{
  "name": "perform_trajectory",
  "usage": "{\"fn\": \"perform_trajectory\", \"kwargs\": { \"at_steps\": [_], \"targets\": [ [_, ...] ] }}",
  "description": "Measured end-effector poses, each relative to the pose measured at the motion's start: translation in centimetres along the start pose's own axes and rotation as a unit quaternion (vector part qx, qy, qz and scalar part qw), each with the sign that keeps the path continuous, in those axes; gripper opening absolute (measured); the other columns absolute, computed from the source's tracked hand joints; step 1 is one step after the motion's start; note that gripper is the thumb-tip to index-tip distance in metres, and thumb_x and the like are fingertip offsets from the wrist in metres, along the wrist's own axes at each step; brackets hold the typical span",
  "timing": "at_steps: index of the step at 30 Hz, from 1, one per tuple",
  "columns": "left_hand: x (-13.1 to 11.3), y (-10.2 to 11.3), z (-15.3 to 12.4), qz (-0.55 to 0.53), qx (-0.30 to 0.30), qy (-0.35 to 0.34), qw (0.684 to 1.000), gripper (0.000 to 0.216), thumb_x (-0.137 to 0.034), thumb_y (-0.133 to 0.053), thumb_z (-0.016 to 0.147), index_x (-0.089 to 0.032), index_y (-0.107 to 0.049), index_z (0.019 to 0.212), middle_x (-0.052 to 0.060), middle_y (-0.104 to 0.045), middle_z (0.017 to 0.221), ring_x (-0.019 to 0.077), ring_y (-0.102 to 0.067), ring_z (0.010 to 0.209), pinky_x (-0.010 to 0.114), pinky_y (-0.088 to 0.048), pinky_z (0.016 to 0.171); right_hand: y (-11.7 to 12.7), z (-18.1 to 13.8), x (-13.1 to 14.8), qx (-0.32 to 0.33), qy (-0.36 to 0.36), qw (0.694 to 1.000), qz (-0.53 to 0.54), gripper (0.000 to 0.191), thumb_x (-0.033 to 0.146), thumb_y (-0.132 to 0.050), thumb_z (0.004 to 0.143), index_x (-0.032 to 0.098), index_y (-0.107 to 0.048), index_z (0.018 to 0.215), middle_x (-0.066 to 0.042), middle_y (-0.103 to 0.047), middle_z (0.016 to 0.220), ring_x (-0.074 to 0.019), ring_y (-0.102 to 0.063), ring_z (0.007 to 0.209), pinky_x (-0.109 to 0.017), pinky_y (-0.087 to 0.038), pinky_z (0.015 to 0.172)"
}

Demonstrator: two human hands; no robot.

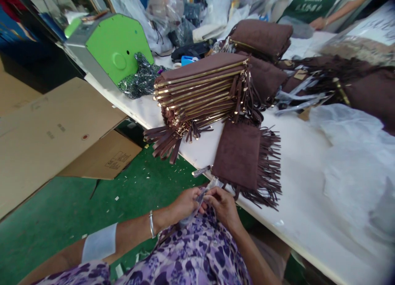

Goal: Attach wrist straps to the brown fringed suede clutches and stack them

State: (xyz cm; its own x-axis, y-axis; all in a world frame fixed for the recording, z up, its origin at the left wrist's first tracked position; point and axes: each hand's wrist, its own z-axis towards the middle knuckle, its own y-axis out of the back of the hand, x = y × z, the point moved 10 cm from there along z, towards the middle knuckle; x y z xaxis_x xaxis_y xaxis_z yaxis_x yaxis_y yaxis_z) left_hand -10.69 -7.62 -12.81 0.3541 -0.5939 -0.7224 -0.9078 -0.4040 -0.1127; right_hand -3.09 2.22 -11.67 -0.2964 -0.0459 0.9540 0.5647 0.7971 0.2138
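Just in front of my body, at the table's edge, my left hand [186, 204] and my right hand [224, 207] meet with fingers pinched. Between them runs a crumpled strip of clear plastic wrap [195, 211], and both hands grip it. More clear plastic shows above the fingers, close to the corner of a dark brown fringed bag [237, 155]. That bag lies flat on the table, its fringe to the right. A zipper pull wrapped in plastic [201, 171] sticks out at its left corner. Whether a strap lies inside the held plastic, I cannot tell.
A stack of brown bags with gold zippers [200, 91] stands on the white table [302, 186]. Behind it is a green machine [119, 50]. Thin white plastic sheets [354, 161] lie at right. Cardboard [58, 136] is at left. A co-worker's hand [318, 23] rests at the far side.
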Motion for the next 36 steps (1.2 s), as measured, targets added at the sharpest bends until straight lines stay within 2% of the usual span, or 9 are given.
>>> {"fn": "perform_trajectory", "kwargs": {
  "at_steps": [6,12,16,19,22,25,29,32,36],
  "targets": [
    [-0.5,0.0,-0.3,0.081,-0.028,-0.042,0.995,0.034,-0.001,-0.041,0.060,-0.014,-0.058,0.087,-0.002,-0.061,0.068,0.0106,-0.054,0.055,0.021,-0.040,0.053,-0.3,0.0,0.1,-0.003,-0.054,0.997,-0.050,0.016,0.033,-0.064,0.083,0.019,-0.060,0.075,0.002,-0.064,0.067,-0.0150,-0.059,0.062,-0.023,-0.040,0.061],
    [0.3,0.1,0.3,0.072,-0.010,-0.052,0.996,0.034,-0.005,-0.043,0.059,-0.015,-0.058,0.088,-0.001,-0.062,0.071,0.0111,-0.055,0.058,0.021,-0.039,0.054,-0.4,0.2,0.7,0.009,-0.041,0.997,-0.070,0.010,0.027,-0.063,0.083,0.020,-0.060,0.077,0.002,-0.065,0.068,-0.0149,-0.059,0.063,-0.023,-0.041,0.061],
    [0.2,0.2,-0.1,0.038,-0.001,0.008,0.999,0.030,-0.013,-0.047,0.063,-0.014,-0.059,0.091,0.000,-0.063,0.069,0.0101,-0.051,0.051,0.021,-0.034,0.049,-0.9,0.1,0.6,0.084,-0.007,0.996,0.035,0.016,0.026,-0.063,0.083,0.021,-0.063,0.099,0.000,-0.070,0.089,-0.0161,-0.064,0.077,-0.025,-0.047,0.071],
    [-0.8,0.0,-0.5,0.031,0.020,0.010,0.999,0.034,-0.017,-0.049,0.062,-0.013,-0.061,0.094,0.001,-0.064,0.070,0.0095,-0.050,0.051,0.020,-0.032,0.048,-0.7,0.2,1.0,0.134,0.023,0.989,0.051,0.022,0.024,-0.061,0.085,0.023,-0.066,0.107,-0.002,-0.070,0.103,-0.0177,-0.065,0.092,-0.027,-0.048,0.083],
    [-0.7,-0.1,-0.4,0.015,0.042,0.021,0.999,0.038,-0.019,-0.050,0.061,-0.013,-0.063,0.096,0.001,-0.065,0.072,0.0094,-0.051,0.051,0.020,-0.031,0.047,-0.3,0.6,1.7,0.155,0.054,0.986,0.030,0.021,0.023,-0.058,0.089,0.024,-0.069,0.106,-0.001,-0.071,0.103,-0.0173,-0.065,0.096,-0.027,-0.047,0.087],
    [0.1,0.0,-0.1,-0.006,0.066,0.041,0.997,0.034,-0.017,-0.052,0.058,-0.013,-0.063,0.090,0.002,-0.066,0.074,0.0100,-0.052,0.053,0.019,-0.033,0.046,0.0,0.9,2.0,0.150,0.073,0.986,0.016,0.016,0.026,-0.058,0.090,0.022,-0.072,0.096,-0.001,-0.072,0.093,-0.0159,-0.066,0.086,-0.024,-0.047,0.079],
    [0.1,0.0,-0.1,-0.041,0.086,0.050,0.994,0.026,-0.017,-0.058,0.061,-0.014,-0.064,0.086,0.004,-0.068,0.078,0.0100,-0.053,0.054,0.018,-0.033,0.046,0.0,1.1,1.0,0.138,0.052,0.989,0.014,0.017,0.031,-0.061,0.089,0.020,-0.072,0.086,-0.001,-0.072,0.083,-0.0155,-0.066,0.076,-0.023,-0.047,0.071],
    [-0.6,-0.2,-0.5,-0.057,0.094,0.038,0.993,0.029,-0.031,-0.061,0.074,-0.012,-0.067,0.095,0.007,-0.069,0.080,0.0099,-0.053,0.054,0.019,-0.033,0.047,0.0,1.2,0.1,0.128,0.021,0.992,0.012,0.017,0.032,-0.060,0.088,0.020,-0.072,0.085,0.000,-0.072,0.082,-0.0158,-0.066,0.075,-0.023,-0.048,0.069],
    [-0.6,-0.1,-0.5,-0.038,0.074,0.023,0.996,0.055,-0.058,-0.053,0.084,-0.011,-0.065,0.110,0.008,-0.069,0.078,0.0096,-0.051,0.052,0.019,-0.032,0.046,-0.2,1.3,0.2,0.143,0.025,0.989,-0.021,0.014,0.028,-0.059,0.088,0.021,-0.071,0.084,0.001,-0.071,0.080,-0.0147,-0.065,0.074,-0.022,-0.046,0.068]
  ]
}}
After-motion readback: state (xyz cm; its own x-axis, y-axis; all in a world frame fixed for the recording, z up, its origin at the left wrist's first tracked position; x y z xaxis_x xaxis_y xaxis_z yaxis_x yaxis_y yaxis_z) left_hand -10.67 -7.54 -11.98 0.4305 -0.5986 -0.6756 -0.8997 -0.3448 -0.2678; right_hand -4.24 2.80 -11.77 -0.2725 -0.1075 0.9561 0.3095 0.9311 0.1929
